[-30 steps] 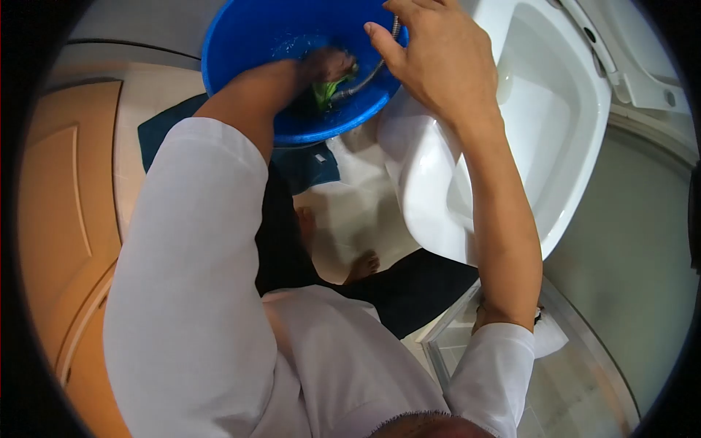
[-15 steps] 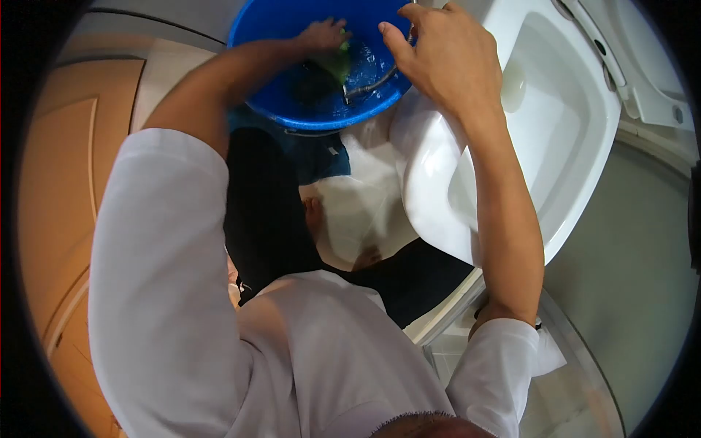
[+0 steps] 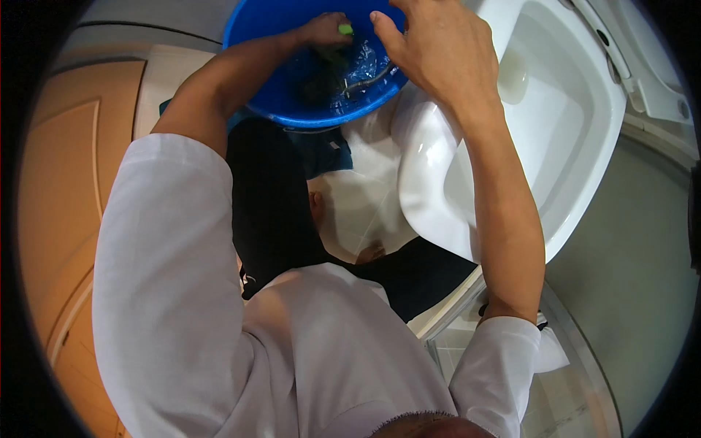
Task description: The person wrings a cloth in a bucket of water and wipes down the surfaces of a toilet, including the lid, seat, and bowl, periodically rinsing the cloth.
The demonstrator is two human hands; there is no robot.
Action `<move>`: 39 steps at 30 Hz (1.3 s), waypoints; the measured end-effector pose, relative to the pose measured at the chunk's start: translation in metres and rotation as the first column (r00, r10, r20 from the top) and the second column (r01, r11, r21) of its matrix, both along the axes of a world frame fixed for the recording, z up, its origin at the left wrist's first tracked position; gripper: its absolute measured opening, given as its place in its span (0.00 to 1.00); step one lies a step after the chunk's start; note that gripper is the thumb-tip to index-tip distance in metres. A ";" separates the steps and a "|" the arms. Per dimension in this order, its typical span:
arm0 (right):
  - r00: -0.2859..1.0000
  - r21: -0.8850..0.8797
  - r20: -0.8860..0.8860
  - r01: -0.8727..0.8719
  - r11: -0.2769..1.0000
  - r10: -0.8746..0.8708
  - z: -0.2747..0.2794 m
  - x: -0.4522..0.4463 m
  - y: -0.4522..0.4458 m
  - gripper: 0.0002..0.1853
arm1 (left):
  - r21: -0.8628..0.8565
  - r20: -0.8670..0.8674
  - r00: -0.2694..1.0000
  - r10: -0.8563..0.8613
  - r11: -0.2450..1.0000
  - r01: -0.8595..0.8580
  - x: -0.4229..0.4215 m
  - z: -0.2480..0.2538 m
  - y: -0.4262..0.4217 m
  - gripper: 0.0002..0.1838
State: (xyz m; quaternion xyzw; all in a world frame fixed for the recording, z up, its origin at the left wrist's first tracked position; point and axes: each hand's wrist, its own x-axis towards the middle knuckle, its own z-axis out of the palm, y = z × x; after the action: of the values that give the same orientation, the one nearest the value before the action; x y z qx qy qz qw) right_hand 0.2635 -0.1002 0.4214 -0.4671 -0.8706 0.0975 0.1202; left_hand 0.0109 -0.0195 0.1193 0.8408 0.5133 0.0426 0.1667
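Observation:
My left hand [image 3: 328,29] is inside the blue bucket [image 3: 321,119], closed around a bright green handle [image 3: 345,29]. A dark, greenish mass [image 3: 321,82] lies in the water below the hand; its exact shape is blurred. Over the bucket's right rim is my right hand [image 3: 447,55], thumb held apart, its fingertips cut off by the top edge. A thin silver metal hose [image 3: 365,84] curves down into the water from beside the right hand, which appears to hook it with the fingers.
A white toilet bowl [image 3: 431,175] stands right of the bucket, under my right forearm, its seat and lid [image 3: 650,80] raised. An orange-brown door [image 3: 69,182] is at left. Dark teal cloth [image 3: 325,153] hangs near my knee, above the pale tiled floor [image 3: 358,193].
My left hand has shifted slightly, and less of the green handle shows. My right hand has moved a little up and left. The silver hose stays dipped in the bucket.

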 end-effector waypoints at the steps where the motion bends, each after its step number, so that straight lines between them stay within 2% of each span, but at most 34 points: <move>1: 1.000 0.007 0.006 0.008 1.000 -0.008 -0.001 0.000 0.000 0.17 | -0.185 0.120 0.986 0.116 0.978 -0.093 -0.003 0.000 0.008 0.26; 2: 1.000 0.014 0.012 0.016 1.000 -0.016 0.000 0.000 0.000 0.17 | -0.371 0.216 0.944 0.248 0.915 -0.156 -0.003 0.005 0.013 0.31; 3: 1.000 0.015 0.013 0.014 1.000 -0.015 0.000 0.000 0.000 0.17 | -0.370 0.217 0.944 0.249 0.916 -0.157 0.002 0.005 0.008 0.31; 5: 1.000 0.013 -0.004 0.019 1.000 -0.019 0.000 -0.001 -0.002 0.17 | -0.199 0.427 0.858 0.284 0.956 -0.217 0.013 -0.003 -0.011 0.19; 6: 1.000 0.014 -0.006 0.017 1.000 -0.017 -0.001 -0.001 -0.001 0.17 | -0.197 0.426 0.858 0.285 0.955 -0.219 0.013 -0.006 -0.011 0.19; 8: 0.999 0.040 0.030 0.033 0.999 -0.035 -0.001 -0.001 -0.003 0.18 | -0.259 0.129 0.985 0.118 0.963 -0.081 0.013 -0.008 -0.008 0.21; 9: 0.999 0.041 0.029 0.032 0.999 -0.033 0.000 -0.002 -0.003 0.18 | -0.258 0.128 0.985 0.119 0.963 -0.082 0.013 -0.007 -0.006 0.21; 11: 0.997 -0.001 0.053 0.063 0.998 -0.063 0.001 -0.002 -0.003 0.19 | -0.240 -0.032 0.991 0.133 0.961 -0.137 0.020 -0.003 -0.004 0.19; 15: 0.998 0.006 0.035 0.057 0.998 -0.058 0.000 -0.002 -0.003 0.19 | -0.204 -0.071 0.966 0.247 0.945 -0.256 0.024 0.010 -0.001 0.22; 17: 0.999 0.012 0.025 0.038 0.999 -0.038 0.000 -0.001 -0.003 0.19 | -0.187 -0.108 0.988 0.113 0.973 -0.132 0.020 0.012 0.002 0.31; 18: 0.999 0.012 0.025 0.039 0.999 -0.039 -0.002 -0.001 -0.003 0.19 | -0.188 -0.107 0.988 0.112 0.973 -0.131 0.024 0.031 0.000 0.31; 20: 0.999 0.059 0.006 0.042 0.997 -0.043 -0.003 -0.001 -0.003 0.19 | -0.258 -0.225 0.938 -0.262 0.945 0.202 0.028 0.061 -0.002 0.28; 21: 0.999 0.060 0.004 0.043 0.997 -0.043 -0.003 -0.001 -0.003 0.19 | -0.258 -0.227 0.938 -0.263 0.945 0.202 0.024 0.059 -0.002 0.28; 23: 0.999 0.036 -0.021 0.041 0.998 -0.040 -0.001 -0.001 -0.003 0.18 | -0.036 -0.145 0.943 -0.298 0.954 0.296 0.016 0.060 -0.005 0.21; 27: 0.998 0.033 -0.029 0.062 0.998 -0.061 -0.001 -0.002 -0.002 0.19 | 0.037 -0.162 0.958 -0.238 0.968 0.247 0.003 0.061 -0.004 0.16; 29: 0.997 -0.012 0.012 0.080 0.997 -0.080 0.000 -0.002 -0.002 0.19 | -0.027 -0.300 0.944 -0.135 0.991 0.133 0.003 0.056 -0.001 0.14; 30: 0.997 -0.010 0.014 0.078 0.997 -0.078 -0.001 -0.003 -0.004 0.19 | -0.024 -0.298 0.945 -0.133 0.991 0.131 -0.002 0.048 -0.001 0.14; 32: 0.999 0.037 -0.020 0.052 0.998 -0.051 -0.002 -0.003 -0.005 0.19 | 0.082 -0.300 0.952 -0.053 0.993 0.081 -0.007 0.048 -0.002 0.14; 33: 0.999 0.037 -0.021 0.050 0.998 -0.049 -0.002 -0.003 -0.005 0.19 | 0.082 -0.301 0.952 -0.051 0.993 0.079 -0.007 0.055 -0.004 0.14; 35: 0.998 0.032 -0.043 0.052 0.998 -0.051 0.000 -0.003 -0.005 0.19 | -0.108 -0.291 0.956 0.029 0.992 -0.063 -0.005 0.068 -0.009 0.13; 36: 0.998 0.036 -0.044 0.052 0.998 -0.051 0.000 -0.003 -0.004 0.19 | -0.104 -0.292 0.956 0.030 0.993 -0.063 -0.004 0.073 -0.014 0.13; 38: 0.998 0.044 -0.013 0.060 0.997 -0.060 -0.002 -0.002 -0.004 0.19 | -0.382 -0.398 0.917 -0.011 0.911 -0.155 -0.003 0.082 -0.022 0.39; 39: 0.998 0.046 -0.013 0.060 0.997 -0.060 -0.002 -0.003 -0.004 0.19 | -0.381 -0.398 0.917 -0.010 0.911 -0.155 -0.001 0.083 -0.025 0.39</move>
State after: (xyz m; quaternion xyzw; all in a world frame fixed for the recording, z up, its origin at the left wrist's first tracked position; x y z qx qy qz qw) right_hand 0.2609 -0.1047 0.4198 -0.4895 -0.8575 0.0765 0.1388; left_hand 0.0100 -0.0447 0.2026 0.7592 0.5651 -0.2271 0.2294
